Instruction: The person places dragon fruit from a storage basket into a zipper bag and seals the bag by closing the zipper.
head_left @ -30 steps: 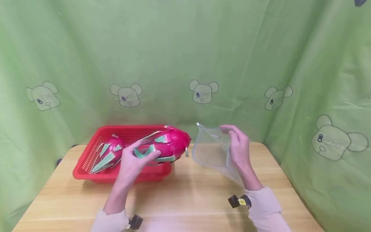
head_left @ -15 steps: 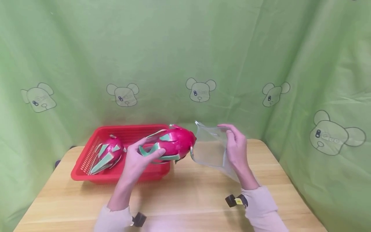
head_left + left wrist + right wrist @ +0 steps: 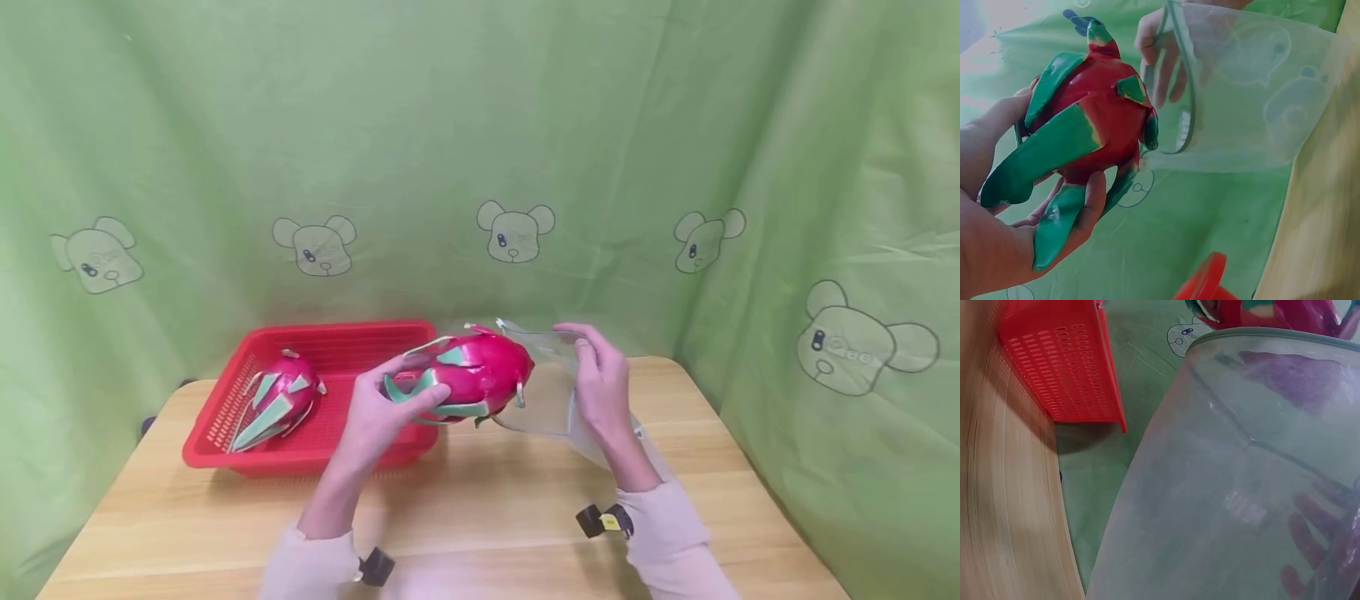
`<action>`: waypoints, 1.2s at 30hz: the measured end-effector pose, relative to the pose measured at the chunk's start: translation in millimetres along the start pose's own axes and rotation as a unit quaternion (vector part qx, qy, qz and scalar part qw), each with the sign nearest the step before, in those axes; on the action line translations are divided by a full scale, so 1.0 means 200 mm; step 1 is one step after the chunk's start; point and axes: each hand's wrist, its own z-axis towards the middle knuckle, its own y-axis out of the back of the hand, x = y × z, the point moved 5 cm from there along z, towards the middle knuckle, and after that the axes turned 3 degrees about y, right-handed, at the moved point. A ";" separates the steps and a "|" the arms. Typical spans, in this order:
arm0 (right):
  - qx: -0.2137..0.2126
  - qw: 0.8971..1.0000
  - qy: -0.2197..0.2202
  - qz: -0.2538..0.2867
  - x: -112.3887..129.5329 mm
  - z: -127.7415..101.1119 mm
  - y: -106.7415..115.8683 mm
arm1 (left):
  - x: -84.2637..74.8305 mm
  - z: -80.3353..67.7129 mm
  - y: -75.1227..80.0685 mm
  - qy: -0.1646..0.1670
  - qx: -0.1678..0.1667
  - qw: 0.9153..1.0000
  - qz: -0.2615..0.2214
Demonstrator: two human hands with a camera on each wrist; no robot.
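A pink dragon fruit with green scales (image 3: 483, 372) lies sideways in my left hand (image 3: 378, 408), whose thumb and fingers grip its leafy end. In the left wrist view the dragon fruit (image 3: 1094, 119) shows red between broad green flaps. My right hand (image 3: 603, 383) holds a clear zip bag (image 3: 551, 392) by its rim, with the mouth spread toward the fruit. The fruit's tip stands at the bag's mouth. Through the cloudy plastic of the bag (image 3: 1210, 487), the right wrist view shows blurred fingers (image 3: 1307, 540).
A red plastic basket (image 3: 360, 333) stands at the left of the wooden table (image 3: 480, 517), with a second dragon fruit (image 3: 281, 396) in its left part. A green curtain (image 3: 420, 125) with bear-head outlines hangs behind and at both sides.
My left hand has carried the dragon fruit to the right, up to the mouth of the bag. My right hand and the bag have shifted slightly left.
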 end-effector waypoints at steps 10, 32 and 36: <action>0.015 1.000 0.003 0.008 0.01 -0.03 -0.03 | 0.04 0.01 -0.11 -0.036 -0.003 0.998 0.048; 0.037 0.999 0.006 0.010 0.03 -0.10 -0.09 | 0.06 0.00 -0.22 -0.079 -0.067 0.982 0.158; 0.035 0.999 0.011 0.007 0.05 -0.10 -0.09 | 0.06 0.00 -0.24 -0.103 -0.076 0.976 0.178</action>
